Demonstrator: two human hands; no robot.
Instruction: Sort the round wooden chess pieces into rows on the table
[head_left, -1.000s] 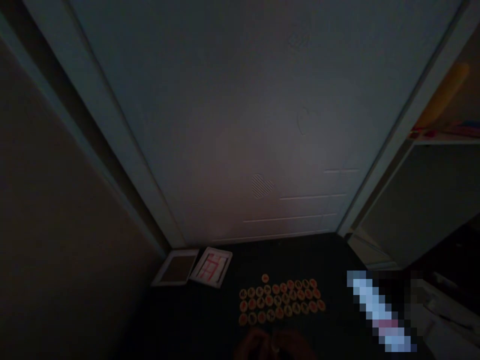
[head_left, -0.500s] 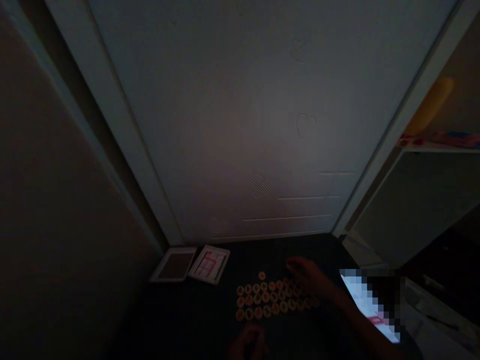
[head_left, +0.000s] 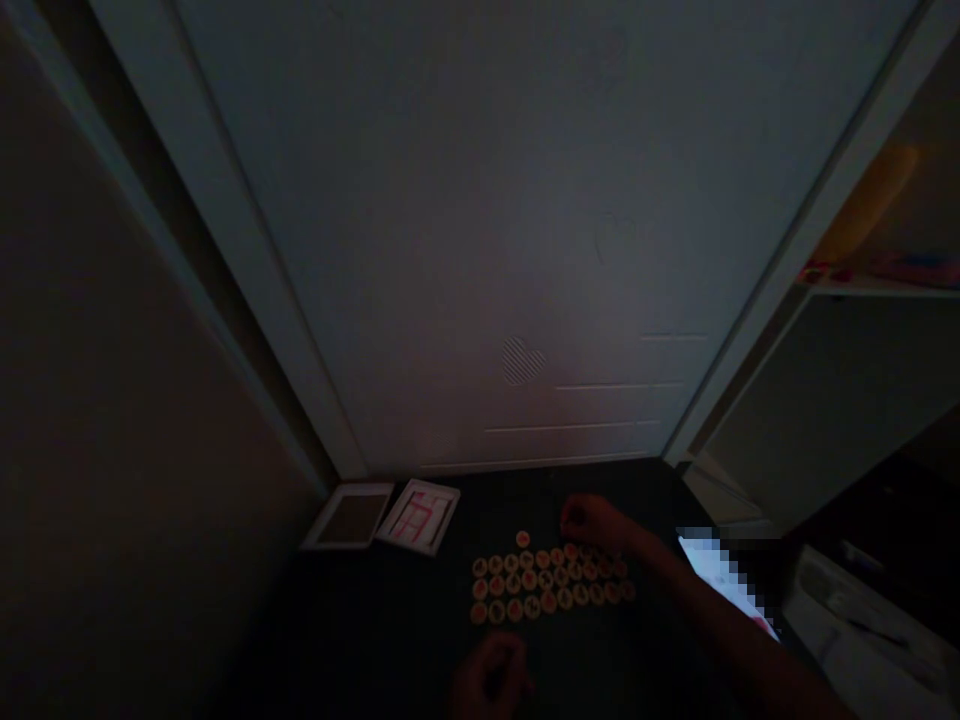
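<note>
Round, pale Chinese chess pieces (head_left: 548, 579) with dark and red markings lie in three rows on the dark tabletop. One single piece (head_left: 523, 539) sits apart, just beyond the top row. My right hand (head_left: 589, 518) hovers beyond the right part of the top row, fingers curled together in a pinch. Whatever is in that pinch is too dark to make out. My left hand (head_left: 495, 672) rests nearer to me, below the bottom row, with its fingers curled in. Its grip is also too dim to show any contents.
A white-rimmed shallow tray or lid (head_left: 351, 516) and a white box with pink lines (head_left: 418, 517) lie at the back left. A lit screen (head_left: 720, 578) glows beside my right forearm. A pale panel with embossed hearts (head_left: 480, 300) rises behind the table.
My right hand has drawn slightly left and its fingers have curled into a pinch. The upper right pieces show more. My left hand has shifted slightly up the picture.
</note>
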